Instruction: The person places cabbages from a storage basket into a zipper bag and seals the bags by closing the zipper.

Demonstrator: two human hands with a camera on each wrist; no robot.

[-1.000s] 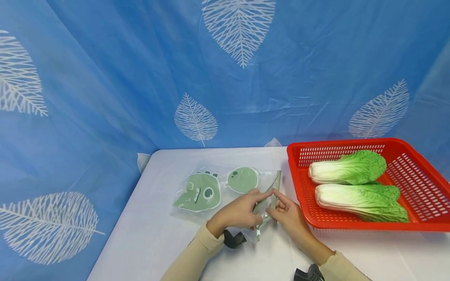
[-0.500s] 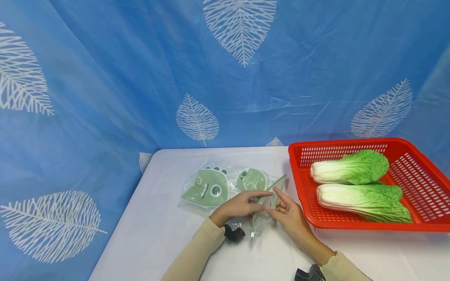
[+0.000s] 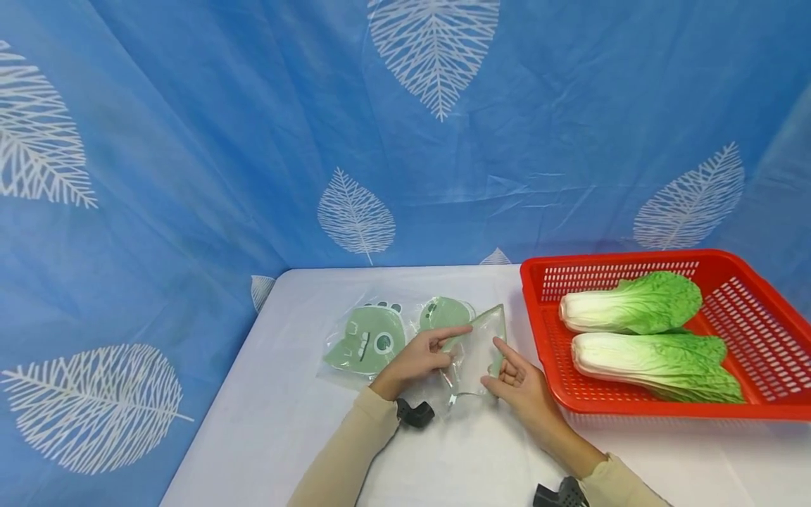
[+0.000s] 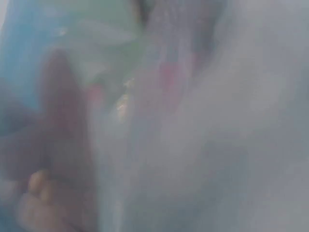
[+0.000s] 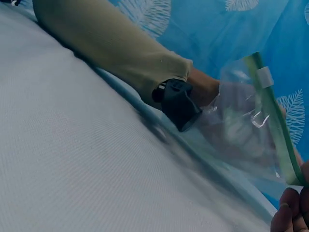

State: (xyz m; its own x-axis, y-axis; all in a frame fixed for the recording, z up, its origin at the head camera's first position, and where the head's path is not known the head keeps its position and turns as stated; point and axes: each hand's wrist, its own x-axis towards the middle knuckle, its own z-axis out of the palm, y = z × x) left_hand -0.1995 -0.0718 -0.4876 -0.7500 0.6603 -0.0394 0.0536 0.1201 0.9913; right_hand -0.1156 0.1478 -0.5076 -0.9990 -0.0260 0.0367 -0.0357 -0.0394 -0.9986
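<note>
Leftward from the right hand [image 3: 521, 389], the left hand [image 3: 415, 359] is being drawn, widening the mouth of the zip bag [image 3: 367, 341]. One rim is being pinched by each grip; the long axis is being kept left-to-right on the bench [image 3: 456, 465], mouth toward the right hand.

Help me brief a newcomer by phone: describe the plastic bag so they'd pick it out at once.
On the white table, find the red basket holding two cabbages. Just left of it in the head view is the bag. Unlike its neighbours, it is clear plastic, printed with a green, one-eyed cartoon face and edged with a green strip.
</note>
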